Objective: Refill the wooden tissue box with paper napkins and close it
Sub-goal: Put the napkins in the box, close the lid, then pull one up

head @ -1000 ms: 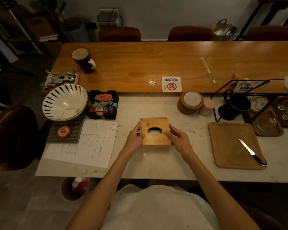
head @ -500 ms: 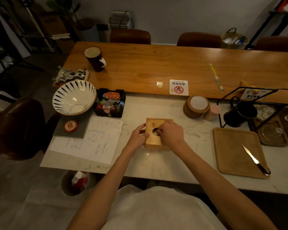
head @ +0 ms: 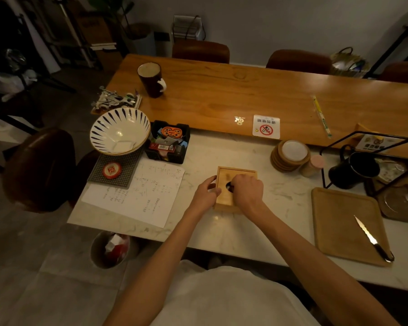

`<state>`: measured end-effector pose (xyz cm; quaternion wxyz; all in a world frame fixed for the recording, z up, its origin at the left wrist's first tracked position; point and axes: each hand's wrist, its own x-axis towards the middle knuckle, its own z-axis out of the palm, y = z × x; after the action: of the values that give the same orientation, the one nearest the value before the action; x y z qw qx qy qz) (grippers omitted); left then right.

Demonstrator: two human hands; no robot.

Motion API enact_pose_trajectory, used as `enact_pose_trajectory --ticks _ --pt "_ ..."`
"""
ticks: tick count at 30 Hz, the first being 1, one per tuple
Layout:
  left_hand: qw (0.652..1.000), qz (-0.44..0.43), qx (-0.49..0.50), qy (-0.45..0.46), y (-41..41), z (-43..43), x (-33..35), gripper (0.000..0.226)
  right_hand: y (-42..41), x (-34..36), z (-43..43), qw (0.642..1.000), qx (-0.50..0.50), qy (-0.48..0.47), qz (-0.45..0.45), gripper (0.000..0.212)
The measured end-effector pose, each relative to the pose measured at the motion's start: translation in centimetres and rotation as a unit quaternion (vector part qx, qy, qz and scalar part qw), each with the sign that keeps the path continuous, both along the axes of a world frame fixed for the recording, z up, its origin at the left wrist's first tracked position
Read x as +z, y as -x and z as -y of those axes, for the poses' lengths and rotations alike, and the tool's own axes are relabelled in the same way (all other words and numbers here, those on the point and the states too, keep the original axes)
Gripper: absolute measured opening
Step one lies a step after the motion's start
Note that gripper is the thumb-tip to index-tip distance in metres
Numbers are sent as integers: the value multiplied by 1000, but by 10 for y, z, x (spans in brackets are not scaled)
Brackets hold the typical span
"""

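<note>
A square wooden tissue box (head: 226, 200) with a dark oval slot in its lid lies on the white marble counter (head: 269, 227), straight ahead of me. My left hand (head: 204, 196) grips the box's left edge. My right hand (head: 247, 191) rests on top of the lid, its fingers curled down into the slot. Most of the lid and slot are hidden under that hand. No loose paper napkins show anywhere in view.
A handwritten paper sheet (head: 139, 191) lies left of the box, with a striped bowl (head: 119, 130) and a black organiser (head: 167, 142) behind it. Coasters (head: 290, 156) stand behind to the right. Further right a wooden tray (head: 339, 220) carries a knife (head: 372, 238). A black mug (head: 353, 170) stands in a wire rack.
My right hand moved from the box's right side onto the lid and hooked its fingers into the slot. My left hand stayed on the left edge. The camera shifted closer.
</note>
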<state>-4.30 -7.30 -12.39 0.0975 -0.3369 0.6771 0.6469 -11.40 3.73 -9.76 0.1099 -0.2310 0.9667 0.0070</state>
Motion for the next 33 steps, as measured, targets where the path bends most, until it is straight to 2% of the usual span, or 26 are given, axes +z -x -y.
enact_pose_trajectory --ticks 7,13,18,23,27,31,33 --pt "1000 -1 2 7 -1 -2 2 51 3 0 -2 1000 -5 20 4 19" --pt "1000 -9 -8 12 -3 -3 4 58 8 5 -36 989 -77 107 64 16" --pt "994 -55 -47 83 1 -5 9 68 -17 -8 -55 975 -69 212 -15 12" --pt "958 -70 -152 231 10 -6 14 44 -36 -19 -61 958 -53 263 -96 7" --pt "954 -82 -175 231 16 -5 19 20 -36 -26 -61 957 -54 267 -102 9" --pt "953 -72 -179 234 27 -3 20 10 -38 -28 -62 954 -56 276 -101 11" --pt "959 -69 -164 220 31 -3 21 9 -36 -29 -63 952 -70 291 -67 18"
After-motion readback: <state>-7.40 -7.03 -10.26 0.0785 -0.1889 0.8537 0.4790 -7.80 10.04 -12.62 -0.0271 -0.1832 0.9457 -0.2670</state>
